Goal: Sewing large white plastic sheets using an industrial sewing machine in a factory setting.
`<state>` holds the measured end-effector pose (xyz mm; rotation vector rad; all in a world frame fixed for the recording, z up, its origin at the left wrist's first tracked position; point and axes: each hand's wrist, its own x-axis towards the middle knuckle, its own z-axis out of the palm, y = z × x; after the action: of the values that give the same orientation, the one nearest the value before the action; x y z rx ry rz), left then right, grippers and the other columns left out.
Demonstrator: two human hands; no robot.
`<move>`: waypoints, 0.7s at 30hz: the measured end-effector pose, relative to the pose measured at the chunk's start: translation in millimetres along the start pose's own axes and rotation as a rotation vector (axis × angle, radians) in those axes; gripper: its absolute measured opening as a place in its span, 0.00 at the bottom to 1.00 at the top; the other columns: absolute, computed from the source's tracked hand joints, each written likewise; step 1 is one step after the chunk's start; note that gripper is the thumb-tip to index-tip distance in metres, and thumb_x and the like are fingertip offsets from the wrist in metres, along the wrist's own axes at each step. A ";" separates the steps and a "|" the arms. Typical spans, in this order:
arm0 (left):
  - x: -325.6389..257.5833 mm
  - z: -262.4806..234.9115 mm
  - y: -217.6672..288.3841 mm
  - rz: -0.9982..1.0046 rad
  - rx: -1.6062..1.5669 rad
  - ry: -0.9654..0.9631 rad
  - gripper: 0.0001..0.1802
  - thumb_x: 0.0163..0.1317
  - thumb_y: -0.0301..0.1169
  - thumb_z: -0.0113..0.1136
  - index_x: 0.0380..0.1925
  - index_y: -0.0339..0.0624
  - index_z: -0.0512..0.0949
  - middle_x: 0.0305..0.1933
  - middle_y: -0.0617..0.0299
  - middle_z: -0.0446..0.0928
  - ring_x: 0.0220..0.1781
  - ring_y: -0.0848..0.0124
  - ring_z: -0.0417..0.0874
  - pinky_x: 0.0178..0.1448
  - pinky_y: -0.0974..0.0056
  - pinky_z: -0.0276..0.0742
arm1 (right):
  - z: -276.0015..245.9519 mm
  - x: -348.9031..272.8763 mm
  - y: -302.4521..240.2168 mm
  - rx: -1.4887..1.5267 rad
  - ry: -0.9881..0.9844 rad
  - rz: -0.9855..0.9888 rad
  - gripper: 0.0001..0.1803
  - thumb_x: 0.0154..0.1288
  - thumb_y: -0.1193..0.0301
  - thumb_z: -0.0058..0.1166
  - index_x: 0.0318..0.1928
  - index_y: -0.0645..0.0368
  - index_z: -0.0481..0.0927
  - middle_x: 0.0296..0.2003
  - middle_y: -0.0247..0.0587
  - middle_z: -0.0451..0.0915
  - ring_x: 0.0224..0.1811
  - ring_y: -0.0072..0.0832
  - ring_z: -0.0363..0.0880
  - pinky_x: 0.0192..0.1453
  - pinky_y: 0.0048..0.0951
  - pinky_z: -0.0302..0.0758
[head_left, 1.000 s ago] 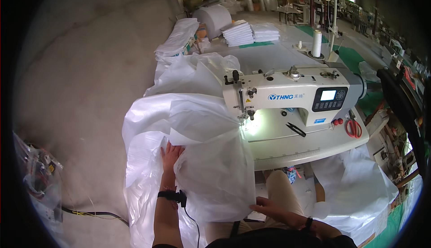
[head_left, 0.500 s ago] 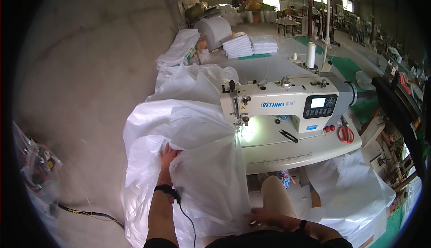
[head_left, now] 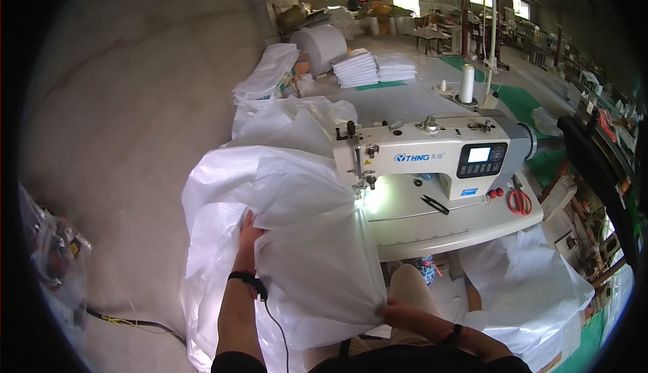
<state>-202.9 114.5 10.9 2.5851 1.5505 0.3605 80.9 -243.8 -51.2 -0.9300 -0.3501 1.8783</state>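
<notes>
A large sheet of thin white plastic film [head_left: 304,238] drapes from the sewing machine [head_left: 432,153] down over my lap. My left hand [head_left: 247,238] presses flat on the film at its left side, fingers partly tucked under a fold; a black band with a cord sits on that wrist. At the film's lower right corner my right hand [head_left: 405,313] pinches the edge. The film's far end lies under the machine's needle [head_left: 358,187], lit by a small lamp.
Red-handled scissors [head_left: 518,201] and black snips [head_left: 435,204] lie on the machine table [head_left: 439,231]. A white thread cone [head_left: 467,84] stands behind. More white film [head_left: 533,285] hangs at the right. Folded white stacks [head_left: 371,68] and a big roll [head_left: 320,42] lie farther back.
The view has shifted so the machine sits slightly left and higher. My right hand has moved left along the film's lower edge; my left hand stays pressed on it.
</notes>
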 end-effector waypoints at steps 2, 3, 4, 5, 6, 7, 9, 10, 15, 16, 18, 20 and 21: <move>-1.8 -2.8 4.8 -0.072 0.089 -0.018 0.24 0.59 0.50 0.45 0.56 0.62 0.69 0.63 0.69 0.64 0.71 0.57 0.49 0.67 0.45 0.53 | -20.0 -11.7 12.8 -0.036 -0.045 0.070 0.25 0.57 0.71 0.53 0.56 0.62 0.67 0.49 0.42 0.72 0.50 0.30 0.72 0.55 0.32 0.70; -4.5 -6.9 7.7 -0.062 0.066 0.048 0.24 0.59 0.50 0.45 0.56 0.62 0.69 0.63 0.69 0.64 0.71 0.57 0.49 0.67 0.45 0.53 | -25.4 -12.0 14.4 -0.205 0.003 0.093 0.24 0.57 0.71 0.54 0.55 0.63 0.68 0.48 0.42 0.73 0.47 0.29 0.74 0.52 0.31 0.72; -6.5 -13.1 12.1 -0.059 0.157 -0.064 0.24 0.59 0.49 0.45 0.56 0.61 0.69 0.64 0.67 0.63 0.71 0.57 0.50 0.66 0.44 0.53 | -26.9 -11.4 15.4 -0.391 0.042 0.141 0.24 0.57 0.71 0.55 0.54 0.65 0.68 0.46 0.43 0.74 0.44 0.29 0.75 0.48 0.31 0.73; -8.9 -21.2 18.0 -0.008 0.242 -0.140 0.24 0.59 0.48 0.46 0.56 0.60 0.69 0.65 0.66 0.62 0.71 0.57 0.50 0.66 0.43 0.52 | -25.5 -9.1 13.7 -0.371 0.034 0.118 0.24 0.57 0.71 0.55 0.54 0.65 0.68 0.46 0.43 0.74 0.44 0.29 0.75 0.48 0.31 0.73; -14.6 -31.4 24.5 0.066 0.328 -0.092 0.23 0.59 0.45 0.48 0.53 0.53 0.72 0.61 0.61 0.67 0.66 0.59 0.61 0.64 0.48 0.59 | -21.5 -5.5 9.4 -0.579 0.075 0.015 0.24 0.58 0.70 0.55 0.54 0.65 0.68 0.46 0.43 0.73 0.42 0.27 0.75 0.46 0.30 0.74; -22.0 -44.2 31.2 0.013 0.341 -0.121 0.23 0.59 0.45 0.48 0.53 0.53 0.72 0.61 0.61 0.67 0.66 0.59 0.61 0.64 0.48 0.59 | -16.5 -3.9 4.4 -0.791 0.139 -0.138 0.24 0.59 0.69 0.54 0.54 0.66 0.68 0.46 0.43 0.73 0.41 0.26 0.75 0.44 0.29 0.74; -42.0 -73.7 47.2 -0.112 -0.098 -0.020 0.19 0.58 0.43 0.50 0.47 0.50 0.76 0.49 0.56 0.76 0.55 0.59 0.73 0.58 0.55 0.68 | -1.9 -4.6 -4.3 -0.875 0.194 -0.320 0.21 0.59 0.70 0.54 0.51 0.65 0.68 0.39 0.46 0.75 0.33 0.26 0.77 0.34 0.25 0.75; -56.0 -84.8 58.8 -0.161 -0.059 0.088 0.18 0.56 0.42 0.53 0.42 0.47 0.79 0.38 0.54 0.79 0.46 0.58 0.78 0.52 0.59 0.72 | 4.8 -7.5 -9.9 -0.857 0.316 -0.529 0.18 0.60 0.70 0.53 0.49 0.65 0.68 0.36 0.44 0.75 0.32 0.25 0.76 0.33 0.24 0.74; -129.6 -94.5 117.1 -0.213 -0.253 0.375 0.18 0.53 0.45 0.58 0.36 0.43 0.79 0.34 0.53 0.79 0.39 0.60 0.80 0.44 0.56 0.73 | 40.8 -15.2 -44.2 -0.762 0.287 -0.755 0.12 0.63 0.71 0.49 0.44 0.65 0.69 0.31 0.41 0.76 0.28 0.22 0.75 0.29 0.22 0.72; -137.2 -88.8 125.9 -0.123 0.048 0.416 0.17 0.52 0.44 0.59 0.34 0.43 0.78 0.31 0.56 0.78 0.34 0.61 0.79 0.40 0.57 0.72 | 49.5 -12.6 -50.6 -0.636 0.174 -0.649 0.11 0.65 0.71 0.47 0.44 0.65 0.69 0.31 0.41 0.76 0.29 0.23 0.76 0.30 0.22 0.73; -152.1 -78.4 139.1 0.057 0.420 0.433 0.11 0.54 0.40 0.57 0.29 0.44 0.74 0.25 0.62 0.75 0.24 0.61 0.77 0.31 0.59 0.70 | 66.2 -6.4 -59.8 -0.514 0.059 -0.541 0.10 0.66 0.71 0.45 0.43 0.65 0.69 0.31 0.41 0.76 0.29 0.24 0.76 0.32 0.22 0.74; -168.8 -75.7 147.9 0.007 0.222 0.241 0.06 0.57 0.32 0.51 0.29 0.43 0.72 0.24 0.59 0.75 0.24 0.58 0.79 0.28 0.56 0.71 | 80.7 2.9 -65.5 -0.460 -0.039 -0.310 0.13 0.67 0.67 0.44 0.44 0.65 0.70 0.33 0.42 0.77 0.32 0.26 0.78 0.35 0.24 0.76; -178.1 -76.5 153.1 0.002 0.109 0.109 0.05 0.58 0.31 0.48 0.29 0.42 0.72 0.22 0.58 0.75 0.23 0.58 0.79 0.26 0.55 0.71 | 86.1 7.4 -66.4 -0.455 -0.048 -0.315 0.13 0.67 0.67 0.44 0.44 0.65 0.70 0.33 0.42 0.77 0.32 0.26 0.78 0.35 0.24 0.76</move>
<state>-172.1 -117.2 90.7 2.6906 1.6462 0.4358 58.9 -192.3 42.4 -1.0560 -0.9259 1.5569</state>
